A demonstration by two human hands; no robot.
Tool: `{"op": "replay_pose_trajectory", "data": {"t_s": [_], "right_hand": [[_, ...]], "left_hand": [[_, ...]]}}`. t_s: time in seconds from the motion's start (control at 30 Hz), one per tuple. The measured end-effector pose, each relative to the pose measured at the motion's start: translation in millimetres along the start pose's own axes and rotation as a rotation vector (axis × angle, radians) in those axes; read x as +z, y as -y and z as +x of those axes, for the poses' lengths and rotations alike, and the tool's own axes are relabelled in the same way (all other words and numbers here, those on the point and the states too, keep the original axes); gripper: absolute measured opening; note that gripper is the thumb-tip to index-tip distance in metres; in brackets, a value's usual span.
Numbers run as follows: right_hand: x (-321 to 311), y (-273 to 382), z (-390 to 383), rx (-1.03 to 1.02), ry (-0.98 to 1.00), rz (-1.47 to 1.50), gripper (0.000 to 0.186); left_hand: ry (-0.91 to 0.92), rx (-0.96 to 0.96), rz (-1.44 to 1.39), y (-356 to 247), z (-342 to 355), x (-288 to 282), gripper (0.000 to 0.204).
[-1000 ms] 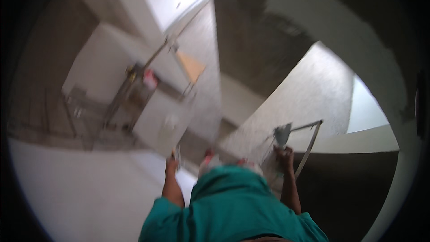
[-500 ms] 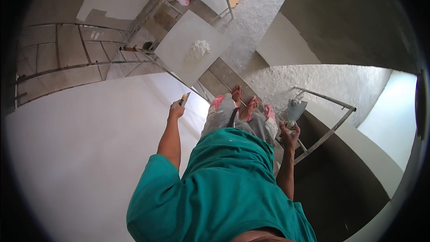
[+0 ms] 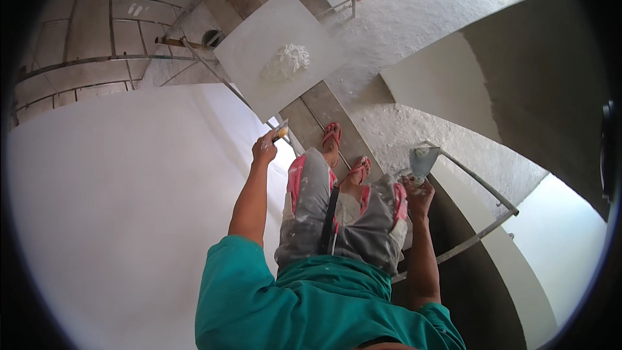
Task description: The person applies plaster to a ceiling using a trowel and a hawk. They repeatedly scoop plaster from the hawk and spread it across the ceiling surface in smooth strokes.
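My left hand (image 3: 264,148) is closed on the handle of a putty knife (image 3: 281,131) with a yellow and black grip. Its blade is by the near corner of a white square board (image 3: 240,91). On that board lies a mound of wet white putty (image 3: 287,61). Low at my right side, my right hand (image 3: 419,196) grips a wide putty knife (image 3: 424,161), blade pointing away from me. A little white putty clings to that blade and around its handle. White smears mark both hands.
Beneath my sandalled feet (image 3: 332,137) runs a scaffold plank (image 3: 317,107). A metal scaffold rail (image 3: 479,180) stands at my right; more scaffold frames (image 3: 68,61) are at the far left. White wall (image 3: 129,207) fills the left side. Below lies a dusty, putty-spattered floor (image 3: 414,19).
The view has shifted, showing more of my legs, and my feet are farther apart. My left putty knife has turned and is closer to the board. The right blade has swung more upright in view.
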State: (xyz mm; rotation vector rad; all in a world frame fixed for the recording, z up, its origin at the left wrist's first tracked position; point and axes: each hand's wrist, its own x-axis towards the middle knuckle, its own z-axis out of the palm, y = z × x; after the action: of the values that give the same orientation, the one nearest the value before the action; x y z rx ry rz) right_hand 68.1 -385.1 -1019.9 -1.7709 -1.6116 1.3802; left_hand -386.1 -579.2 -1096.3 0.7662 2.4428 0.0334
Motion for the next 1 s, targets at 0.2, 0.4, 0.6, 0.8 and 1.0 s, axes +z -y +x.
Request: {"op": "replay_pose_trajectory", "data": {"t_s": [0.2, 0.4, 0.6, 0.8, 1.0], "right_hand": [[84.6, -81.6, 92.1, -0.112, 0.046, 0.016, 0.019], [166.8, -116.3, 164.1, -0.011, 0.165, -0.021, 0.021], [213.4, -133.2, 213.6, -0.049, 0.237, -0.096, 0.023], [239.8, -147.2, 246.4, -0.094, 0.259, -0.098, 0.022], [241.4, -150.7, 265.0, -0.13, 0.274, -0.077, 0.022]], "left_hand": [[-0.045, 0.042, 0.057, 45.5, 157.3, 105.9, 0.057], [-0.205, 0.173, 0.118, 71.5, 285.7, 165.6, 0.055], [-0.246, 0.192, 0.112, 74.7, 359.7, 201.8, 0.054], [-0.088, 0.163, 0.194, 77.6, 371.5, 229.4, 0.049], [-0.15, 0.085, 0.104, 114.6, 365.8, 189.9, 0.048]]}}
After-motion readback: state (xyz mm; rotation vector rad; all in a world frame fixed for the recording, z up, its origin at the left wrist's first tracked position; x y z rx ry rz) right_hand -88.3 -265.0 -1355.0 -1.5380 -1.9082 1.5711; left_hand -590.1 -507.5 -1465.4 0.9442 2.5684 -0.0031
